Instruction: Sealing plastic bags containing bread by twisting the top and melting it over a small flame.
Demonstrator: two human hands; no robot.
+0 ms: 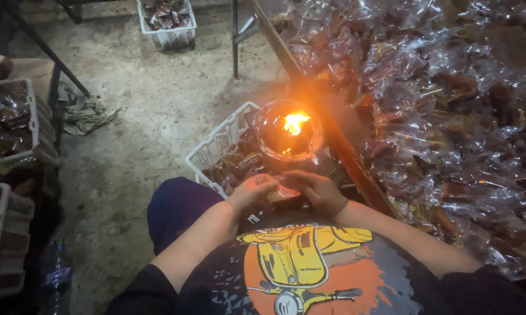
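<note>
Printed across the black T-shirt (pixel 309 274) nearest the lens was a yellow scooter. Just beyond it, both hands pinched one small clear packet (pixel 281 191): the left hand (pixel 252 189) gripped its left end, the right hand (pixel 315 191) its right, so it lay between the fingertips over the lap. An open flame (pixel 294 123) burned in a round burner (pixel 289 137) close ahead. Held too near, the plastic could have scorched, or fingers burned, I judged. Filled packets (pixel 449 116) heaped the table at right; a white basket (pixel 216 149) stood beside the knee.
</note>
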